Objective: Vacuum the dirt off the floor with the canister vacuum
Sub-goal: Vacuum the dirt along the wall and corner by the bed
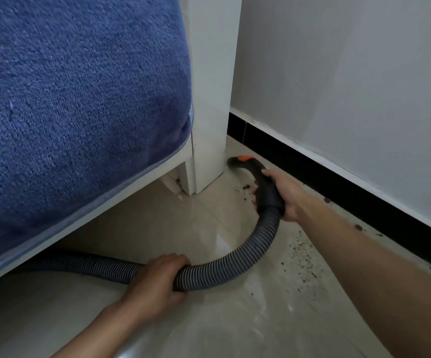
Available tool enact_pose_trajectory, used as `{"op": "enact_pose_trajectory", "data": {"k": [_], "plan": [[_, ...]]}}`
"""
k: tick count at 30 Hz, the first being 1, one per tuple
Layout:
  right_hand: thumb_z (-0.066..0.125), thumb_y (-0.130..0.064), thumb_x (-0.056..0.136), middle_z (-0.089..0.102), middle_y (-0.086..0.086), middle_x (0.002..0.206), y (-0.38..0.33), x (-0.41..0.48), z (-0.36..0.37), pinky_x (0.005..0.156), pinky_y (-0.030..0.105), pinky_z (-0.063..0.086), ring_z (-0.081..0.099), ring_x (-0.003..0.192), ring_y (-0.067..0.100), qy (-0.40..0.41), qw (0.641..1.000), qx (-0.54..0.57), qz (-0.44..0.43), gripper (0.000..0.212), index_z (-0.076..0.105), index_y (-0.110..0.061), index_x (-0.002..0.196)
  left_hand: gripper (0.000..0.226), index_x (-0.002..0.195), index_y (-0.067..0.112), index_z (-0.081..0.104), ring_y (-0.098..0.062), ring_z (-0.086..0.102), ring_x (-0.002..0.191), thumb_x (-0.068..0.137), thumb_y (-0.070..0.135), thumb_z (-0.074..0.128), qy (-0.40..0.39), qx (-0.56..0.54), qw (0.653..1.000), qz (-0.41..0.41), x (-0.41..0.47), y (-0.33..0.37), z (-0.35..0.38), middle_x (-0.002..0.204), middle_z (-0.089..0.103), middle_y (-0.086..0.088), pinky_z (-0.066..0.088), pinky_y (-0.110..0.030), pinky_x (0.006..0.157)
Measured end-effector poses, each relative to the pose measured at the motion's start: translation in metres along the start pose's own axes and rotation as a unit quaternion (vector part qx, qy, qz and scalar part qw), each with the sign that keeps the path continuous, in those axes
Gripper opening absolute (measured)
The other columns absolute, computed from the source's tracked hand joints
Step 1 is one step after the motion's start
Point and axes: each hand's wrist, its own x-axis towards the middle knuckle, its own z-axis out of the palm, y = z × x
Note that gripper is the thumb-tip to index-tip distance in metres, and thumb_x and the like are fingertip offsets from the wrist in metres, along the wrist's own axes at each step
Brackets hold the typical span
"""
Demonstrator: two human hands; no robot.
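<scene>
Head view: the right hand (284, 195) curls round the black hose handle (263, 182) at 3 o'clock, near the white bed post (209, 99). The left hand (157, 277) grips the ribbed hose (222, 273) at 7 o'clock. Dirt (302, 257) speckles the floor (209, 228) at 4 o'clock, beside the black skirting (338, 184).

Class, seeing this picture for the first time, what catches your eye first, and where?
A big blue blanket fills the upper left. Below it, the left hand and right hand grip a ribbed grey hose curving toward the corner. Dark dirt speckles the floor by the black skirting, right.
</scene>
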Motion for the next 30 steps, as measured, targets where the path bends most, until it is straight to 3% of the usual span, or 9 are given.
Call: {"op": "enact_pose_trajectory", "data": {"k": [6, 10, 14, 17, 19, 21, 23, 26, 30], "plan": [[0.054, -0.031, 0.100, 0.067, 0.017, 0.079, 0.067, -0.068, 0.017, 0.057, 0.037, 0.058, 0.064, 0.060, 0.028, 0.085, 0.995, -0.006, -0.050, 0.021, 0.052, -0.011, 0.106, 0.035, 0.076, 0.033, 0.054, -0.006, 0.058, 0.064, 0.043, 0.032, 0.066, -0.063, 0.090, 0.993, 0.047, -0.035, -0.027, 0.015, 0.070, 0.054, 0.017, 0.034, -0.012, 0.055], [0.055, -0.028, 0.100, 0.065, 0.017, 0.085, 0.103, -0.084, 0.061, 0.066, 0.040, 0.058, 0.064, 0.068, 0.028, 0.109, 0.988, -0.003, -0.111, 0.015, 0.055, -0.014, 0.102, 0.028, 0.070, 0.041, 0.053, 0.008, 0.047, 0.065, 0.043, 0.048, 0.048, -0.078, 0.112, 0.990, 0.030, -0.066, -0.038, 0.018, 0.067, 0.048, 0.026, 0.029, -0.007, 0.059], [0.063, -0.017, 0.093, 0.066, 0.012, 0.077, 0.122, -0.090, 0.087, 0.060, 0.033, 0.057, 0.064, 0.066, 0.025, 0.000, 0.990, 0.137, 0.011, 0.024, 0.058, -0.004, 0.112, 0.029, 0.072, 0.042, 0.035, 0.006, 0.047, 0.064, 0.052, 0.045, 0.056, -0.061, 0.125, 0.990, 0.008, -0.097, -0.078, 0.041, 0.054, 0.040, 0.025, 0.029, -0.013, 0.067], [0.064, -0.012, 0.089, 0.066, 0.008, 0.072, 0.137, -0.088, 0.092, 0.058, 0.030, 0.056, 0.065, 0.067, 0.024, -0.015, 0.990, 0.141, 0.028, 0.030, 0.057, -0.003, 0.117, 0.022, 0.081, 0.033, 0.046, -0.017, 0.052, 0.089, 0.061, 0.037, 0.055, -0.051, 0.146, 0.988, -0.029, -0.109, -0.087, 0.029, 0.081, 0.049, 0.009, 0.042, -0.021, 0.070], [0.063, -0.011, 0.090, 0.062, 0.006, 0.066, 0.141, -0.087, 0.092, 0.054, 0.028, 0.054, 0.062, 0.060, 0.022, 0.020, 0.992, 0.125, 0.002, 0.024, 0.056, -0.005, 0.112, 0.069, 0.094, 0.037, 0.047, -0.011, 0.046, 0.090, 0.029, 0.047, 0.070, -0.053, 0.132, 0.988, -0.051, -0.106, -0.072, 0.017, 0.096, 0.057, 0.005, 0.053, -0.025, 0.068], [0.061, -0.009, 0.091, 0.060, 0.005, 0.063, 0.141, -0.083, 0.088, 0.051, 0.027, 0.052, 0.059, 0.054, 0.019, 0.050, 0.991, 0.125, -0.013, 0.020, 0.056, -0.004, 0.110, 0.096, 0.097, 0.035, 0.047, -0.013, 0.047, 0.093, 0.007, 0.035, 0.078, -0.031, 0.125, 0.990, -0.053, -0.099, -0.070, 0.018, 0.094, 0.067, -0.001, 0.041, -0.029, 0.094], [0.061, -0.009, 0.091, 0.060, 0.005, 0.063, 0.136, -0.077, 0.079, 0.052, 0.027, 0.053, 0.059, 0.054, 0.019, 0.074, 0.990, 0.116, -0.030, 0.019, 0.056, -0.004, 0.109, 0.096, 0.094, 0.035, 0.049, -0.016, 0.057, 0.092, 0.003, 0.031, 0.080, -0.045, 0.133, 0.989, -0.052, -0.088, -0.065, 0.025, 0.090, 0.069, 0.000, 0.027, -0.030, 0.100], [0.061, -0.008, 0.090, 0.060, 0.006, 0.063, 0.130, -0.068, 0.063, 0.052, 0.027, 0.053, 0.059, 0.055, 0.020, 0.077, 0.991, 0.104, -0.045, 0.014, 0.056, -0.005, 0.103, 0.078, 0.081, 0.037, 0.058, -0.014, 0.068, 0.075, 0.006, 0.037, 0.080, -0.065, 0.162, 0.984, -0.027, -0.074, -0.051, 0.026, 0.086, 0.067, 0.006, 0.044, -0.032, 0.085], [0.061, -0.009, 0.090, 0.059, 0.005, 0.062, 0.126, -0.060, 0.058, 0.053, 0.029, 0.053, 0.060, 0.055, 0.021, 0.049, 0.995, 0.082, -0.044, 0.014, 0.055, -0.006, 0.102, 0.074, 0.074, 0.033, 0.059, -0.017, 0.071, 0.071, 0.003, 0.040, 0.077, -0.089, 0.206, 0.973, -0.048, -0.067, -0.041, 0.033, 0.089, 0.073, -0.005, 0.057, -0.036, 0.071]]}}
